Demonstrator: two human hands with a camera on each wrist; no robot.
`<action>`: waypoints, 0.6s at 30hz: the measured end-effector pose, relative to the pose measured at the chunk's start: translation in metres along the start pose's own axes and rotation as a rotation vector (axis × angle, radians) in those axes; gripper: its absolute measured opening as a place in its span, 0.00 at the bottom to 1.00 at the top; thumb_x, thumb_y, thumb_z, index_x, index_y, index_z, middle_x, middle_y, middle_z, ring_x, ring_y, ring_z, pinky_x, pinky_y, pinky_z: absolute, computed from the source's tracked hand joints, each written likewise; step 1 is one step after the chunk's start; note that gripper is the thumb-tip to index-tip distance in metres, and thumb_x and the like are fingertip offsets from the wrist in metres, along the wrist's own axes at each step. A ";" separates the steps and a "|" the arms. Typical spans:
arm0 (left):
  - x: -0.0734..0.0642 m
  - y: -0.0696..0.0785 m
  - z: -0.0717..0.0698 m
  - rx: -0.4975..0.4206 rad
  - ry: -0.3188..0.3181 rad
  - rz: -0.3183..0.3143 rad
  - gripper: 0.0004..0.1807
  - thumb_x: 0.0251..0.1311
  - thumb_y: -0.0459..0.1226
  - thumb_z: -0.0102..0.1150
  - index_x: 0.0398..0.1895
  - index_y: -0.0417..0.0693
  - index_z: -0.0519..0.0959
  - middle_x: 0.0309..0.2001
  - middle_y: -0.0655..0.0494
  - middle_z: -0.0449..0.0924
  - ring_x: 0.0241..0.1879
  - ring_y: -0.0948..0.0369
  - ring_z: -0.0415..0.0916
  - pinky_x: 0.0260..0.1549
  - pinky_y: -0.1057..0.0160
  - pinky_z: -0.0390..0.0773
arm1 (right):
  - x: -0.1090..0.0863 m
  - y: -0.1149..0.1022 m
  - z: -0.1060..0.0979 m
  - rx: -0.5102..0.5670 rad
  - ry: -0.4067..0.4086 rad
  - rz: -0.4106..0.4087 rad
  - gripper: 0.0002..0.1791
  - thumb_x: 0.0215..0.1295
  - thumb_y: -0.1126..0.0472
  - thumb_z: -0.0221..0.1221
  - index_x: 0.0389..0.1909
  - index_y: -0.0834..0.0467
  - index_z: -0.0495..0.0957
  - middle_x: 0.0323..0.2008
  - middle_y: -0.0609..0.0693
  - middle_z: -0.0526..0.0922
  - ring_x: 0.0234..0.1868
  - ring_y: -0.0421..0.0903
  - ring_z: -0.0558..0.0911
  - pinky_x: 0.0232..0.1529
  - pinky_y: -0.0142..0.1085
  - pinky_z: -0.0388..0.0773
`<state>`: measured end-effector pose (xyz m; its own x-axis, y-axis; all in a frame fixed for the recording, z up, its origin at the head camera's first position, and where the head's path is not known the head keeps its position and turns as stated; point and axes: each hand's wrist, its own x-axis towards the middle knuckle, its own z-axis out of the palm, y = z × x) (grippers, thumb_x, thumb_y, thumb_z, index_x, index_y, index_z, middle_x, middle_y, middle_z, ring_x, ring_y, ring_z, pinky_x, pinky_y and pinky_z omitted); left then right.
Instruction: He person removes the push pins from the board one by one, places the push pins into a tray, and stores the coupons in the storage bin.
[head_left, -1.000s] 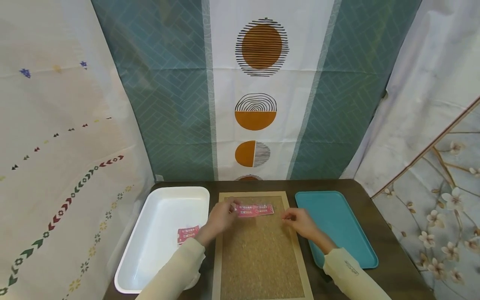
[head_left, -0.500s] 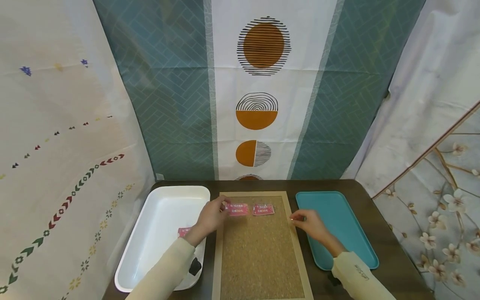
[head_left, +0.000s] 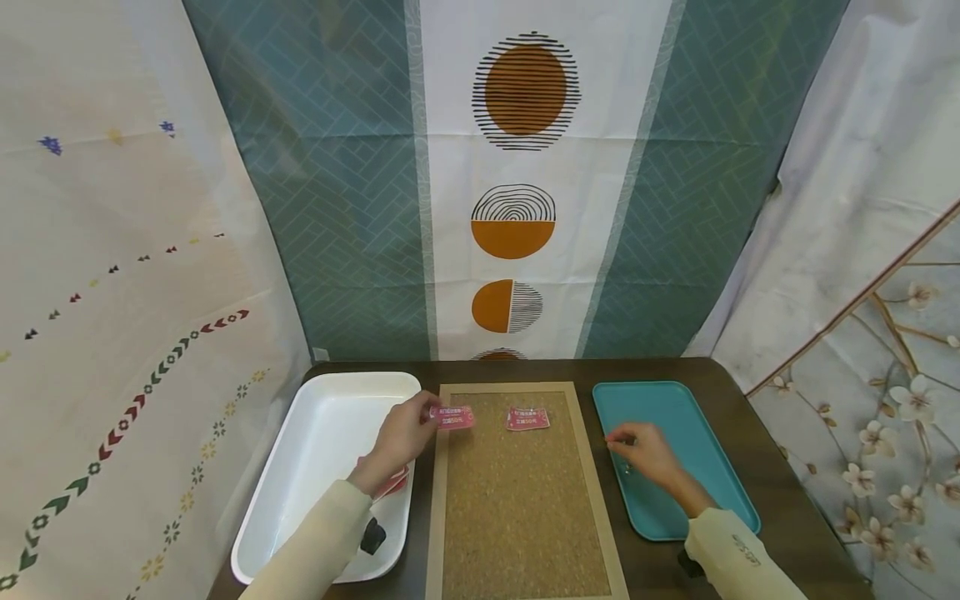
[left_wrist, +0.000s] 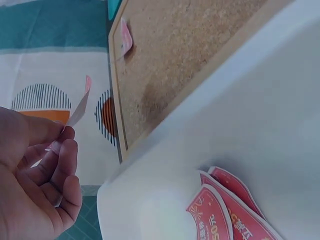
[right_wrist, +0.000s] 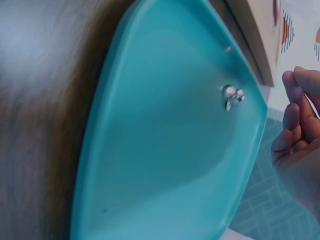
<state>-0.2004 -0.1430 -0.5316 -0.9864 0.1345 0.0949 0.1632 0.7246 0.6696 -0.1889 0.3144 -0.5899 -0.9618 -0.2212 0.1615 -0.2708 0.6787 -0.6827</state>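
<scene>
My left hand pinches a pink coupon by its left end, above the upper left corner of the framed cork board. In the left wrist view that coupon is seen nearly edge-on, between thumb and forefinger. A second pink coupon lies near the board's top right, its edges curling up. Over the left side of the teal tray, my right hand has thumb and forefinger together on what looks like a tiny thumbtack, mostly hidden. Small shiny metal tacks lie in the tray.
A white tray stands left of the board, with more pink coupons in it under my left forearm. All stand on a dark wooden table. Patterned cloths hang behind and at both sides.
My left hand has drawn its coupon leftward, away from the second coupon, which stays on the board. My right hand has moved right, from the board's edge to over the teal tray.
</scene>
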 end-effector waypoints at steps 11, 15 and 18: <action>-0.003 -0.016 -0.019 0.002 0.016 -0.088 0.14 0.70 0.36 0.67 0.55 0.45 0.80 0.35 0.51 0.84 0.29 0.60 0.78 0.24 0.63 0.76 | -0.009 0.024 -0.009 -0.036 -0.016 0.067 0.04 0.64 0.64 0.72 0.37 0.60 0.89 0.35 0.46 0.90 0.38 0.43 0.85 0.40 0.38 0.81; -0.003 -0.026 -0.029 0.011 0.028 -0.115 0.14 0.71 0.36 0.66 0.56 0.44 0.79 0.34 0.52 0.84 0.29 0.59 0.77 0.27 0.63 0.77 | -0.013 0.029 -0.009 -0.039 -0.050 0.096 0.05 0.67 0.63 0.70 0.37 0.61 0.88 0.36 0.48 0.90 0.40 0.45 0.86 0.40 0.38 0.81; -0.005 -0.033 -0.036 0.021 0.019 -0.138 0.14 0.71 0.36 0.66 0.56 0.44 0.78 0.35 0.52 0.84 0.30 0.59 0.78 0.31 0.62 0.80 | -0.015 0.032 -0.009 -0.047 -0.055 0.109 0.04 0.68 0.63 0.69 0.37 0.61 0.88 0.36 0.48 0.90 0.40 0.46 0.86 0.40 0.38 0.81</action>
<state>-0.2012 -0.1919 -0.5280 -0.9996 0.0202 0.0172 0.0265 0.7496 0.6613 -0.1839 0.3457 -0.6077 -0.9821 -0.1820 0.0483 -0.1681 0.7322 -0.6600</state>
